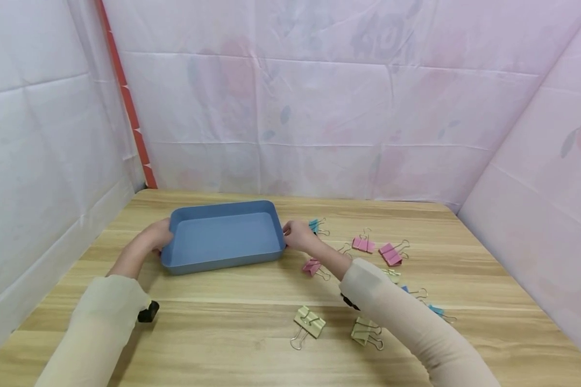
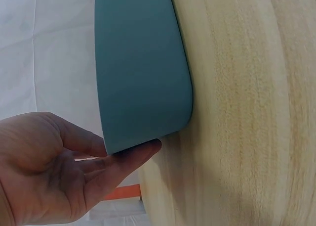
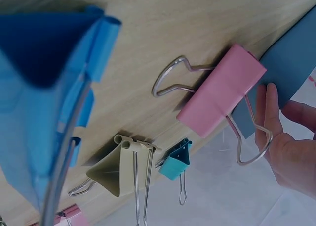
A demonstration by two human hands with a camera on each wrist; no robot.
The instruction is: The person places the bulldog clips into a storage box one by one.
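Observation:
A shallow blue-grey rectangular tray (image 1: 227, 236) with nothing in it lies on the wooden table, slightly askew. At its left end, my left hand (image 1: 156, 235) pinches the wall near a corner; the left wrist view shows the thumb at the rim and the fingers (image 2: 131, 159) against the outer side. My right hand (image 1: 297, 236) grips the opposite end, with fingers (image 3: 271, 110) flat along the outer wall and the thumb by the rim. Close to the right hand are a teal binder clip (image 1: 313, 226) and a pink binder clip (image 1: 312, 266).
Several more binder clips are scattered over the right half: pink ones (image 1: 392, 254), pale yellow ones (image 1: 310, 317), and blue or teal ones (image 1: 436, 309). The right forearm passes above some of them. White patterned sheets (image 1: 319, 107) enclose the table (image 1: 222, 333) at the back and sides.

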